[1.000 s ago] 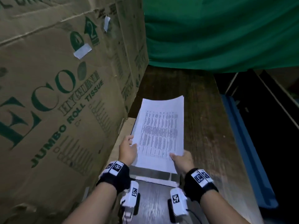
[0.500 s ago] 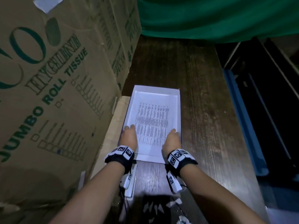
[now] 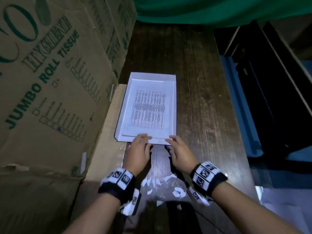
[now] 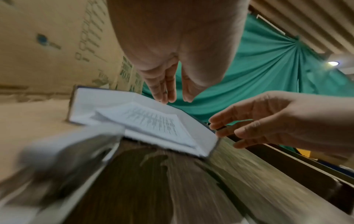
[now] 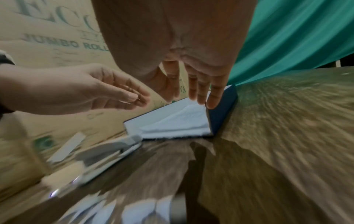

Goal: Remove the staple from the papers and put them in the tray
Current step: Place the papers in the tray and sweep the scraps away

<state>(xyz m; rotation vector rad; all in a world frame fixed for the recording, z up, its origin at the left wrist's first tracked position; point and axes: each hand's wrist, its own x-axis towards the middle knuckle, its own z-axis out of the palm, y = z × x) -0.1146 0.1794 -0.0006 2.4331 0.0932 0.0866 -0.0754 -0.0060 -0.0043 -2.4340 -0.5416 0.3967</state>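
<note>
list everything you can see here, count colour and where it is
papers: one stack, white with black print, lying flat inside the tray
tray: one, white inside and dark outside, on the table beside the cardboard boxes
table: one, dark brown wood, under the tray
cardboard boxes: number unclear, brown with green print, along the left side
cloth: one, green, hanging behind the table's far end
paper scraps: several, white, on the table between the wrists
wristbands: two, black with white marker tags, one on each wrist
left hand: open, fingers at the tray's near edge
right hand: open, fingers at the tray's near right corner
</note>
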